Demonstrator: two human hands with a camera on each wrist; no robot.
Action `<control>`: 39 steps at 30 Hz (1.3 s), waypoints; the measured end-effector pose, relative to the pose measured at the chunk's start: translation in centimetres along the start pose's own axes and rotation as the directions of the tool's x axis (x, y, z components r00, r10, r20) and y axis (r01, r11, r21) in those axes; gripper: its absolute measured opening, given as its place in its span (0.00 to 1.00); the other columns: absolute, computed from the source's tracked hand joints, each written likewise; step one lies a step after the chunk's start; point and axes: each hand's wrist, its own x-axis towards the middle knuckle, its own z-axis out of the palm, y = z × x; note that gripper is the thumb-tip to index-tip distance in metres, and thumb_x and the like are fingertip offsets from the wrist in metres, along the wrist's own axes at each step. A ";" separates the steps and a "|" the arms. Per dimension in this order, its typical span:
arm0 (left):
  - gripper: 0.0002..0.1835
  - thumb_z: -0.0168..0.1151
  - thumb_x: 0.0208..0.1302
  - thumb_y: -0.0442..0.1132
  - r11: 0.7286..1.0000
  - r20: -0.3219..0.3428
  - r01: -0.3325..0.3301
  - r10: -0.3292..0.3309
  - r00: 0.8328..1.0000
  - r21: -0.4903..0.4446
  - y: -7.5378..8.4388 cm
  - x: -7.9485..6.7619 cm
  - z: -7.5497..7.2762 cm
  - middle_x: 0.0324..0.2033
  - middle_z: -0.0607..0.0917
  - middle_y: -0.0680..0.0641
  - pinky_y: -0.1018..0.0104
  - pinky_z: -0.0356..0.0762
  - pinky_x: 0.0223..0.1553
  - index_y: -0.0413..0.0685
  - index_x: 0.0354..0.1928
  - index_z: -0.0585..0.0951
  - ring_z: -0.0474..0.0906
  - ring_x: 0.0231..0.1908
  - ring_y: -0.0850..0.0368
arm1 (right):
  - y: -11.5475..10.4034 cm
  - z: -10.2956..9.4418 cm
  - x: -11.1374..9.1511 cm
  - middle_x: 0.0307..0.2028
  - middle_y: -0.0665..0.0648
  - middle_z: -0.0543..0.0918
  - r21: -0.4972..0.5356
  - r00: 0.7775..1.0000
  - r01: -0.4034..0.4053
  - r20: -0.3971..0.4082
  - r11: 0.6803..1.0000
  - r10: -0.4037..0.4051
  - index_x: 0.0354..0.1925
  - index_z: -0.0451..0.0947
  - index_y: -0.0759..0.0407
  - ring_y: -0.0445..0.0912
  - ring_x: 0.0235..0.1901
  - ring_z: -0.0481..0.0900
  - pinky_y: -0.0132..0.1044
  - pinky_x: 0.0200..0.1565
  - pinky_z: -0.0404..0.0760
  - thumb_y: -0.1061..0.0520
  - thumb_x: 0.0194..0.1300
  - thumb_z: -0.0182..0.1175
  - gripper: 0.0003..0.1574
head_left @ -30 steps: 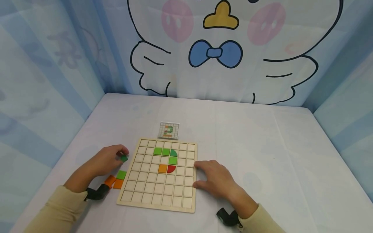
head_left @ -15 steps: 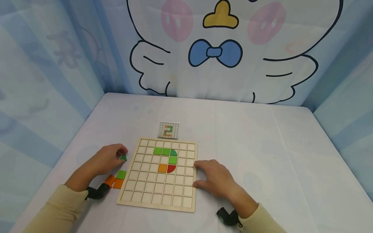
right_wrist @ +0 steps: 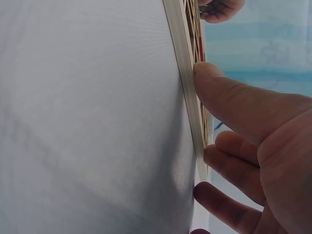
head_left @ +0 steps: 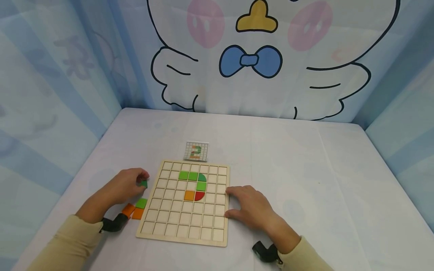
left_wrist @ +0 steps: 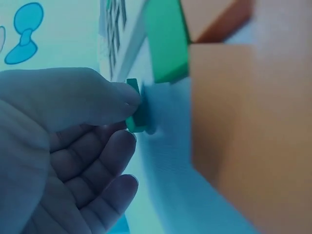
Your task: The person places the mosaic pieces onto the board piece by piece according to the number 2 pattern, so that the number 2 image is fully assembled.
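Between its thumb and fingers, my left hand (head_left: 127,185) pinches a small dark green tile (left_wrist: 141,123), just left of the wooden grid board (head_left: 169,217). The fingers partly cover the tile, so its full outline is hidden. My right hand (head_left: 252,207) rests its thumb and fingertips against the board's right edge, fingers spread and relaxed. Set in the board's cells are several light green squares (head_left: 193,176), a dark green rounded tile (head_left: 202,177), an orange square (head_left: 189,195) and a red rounded tile (head_left: 199,196).
Beside the board's left edge lie a loose light green square (head_left: 141,203) and two orange tiles (head_left: 137,213). A small pattern card (head_left: 196,151) with a gridded figure lies behind the board. Printed curtains surround the white table (head_left: 305,165) at the back and sides.
The dark green tile has turned a little between my left fingers, while that hand stays nearly in place. The right hand and the board have not moved.
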 end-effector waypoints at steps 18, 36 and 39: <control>0.19 0.67 0.62 0.31 0.997 0.021 -0.039 0.041 0.999 -0.066 2.9 0.0 0.0 0.45 0.82 0.41 0.48 0.78 0.50 0.32 0.54 0.78 0.78 0.48 0.44 | -0.1 0.0 -0.1 0.57 0.55 0.82 0.002 1.000 0.000 -0.002 1.000 0.000 0.58 0.79 0.58 0.55 0.57 0.76 0.53 0.56 0.76 0.49 0.54 0.76 0.35; 0.16 0.65 0.61 0.29 0.985 0.051 -0.153 0.157 0.986 -0.079 6.2 0.9 1.6 0.45 0.82 0.46 0.53 0.79 0.49 0.36 0.52 0.80 0.79 0.47 0.49 | 0.0 0.0 0.0 0.57 0.54 0.82 0.006 1.000 -0.003 -0.002 1.000 0.003 0.58 0.79 0.57 0.54 0.57 0.76 0.53 0.56 0.75 0.49 0.55 0.76 0.35; 0.15 0.66 0.60 0.28 0.983 0.040 -0.175 0.177 0.983 -0.064 6.5 1.0 1.9 0.43 0.83 0.47 0.54 0.79 0.48 0.36 0.50 0.81 0.79 0.44 0.51 | 0.0 0.0 0.1 0.57 0.54 0.82 0.001 1.000 0.002 -0.004 1.000 -0.002 0.58 0.79 0.57 0.54 0.57 0.76 0.53 0.56 0.75 0.48 0.54 0.76 0.35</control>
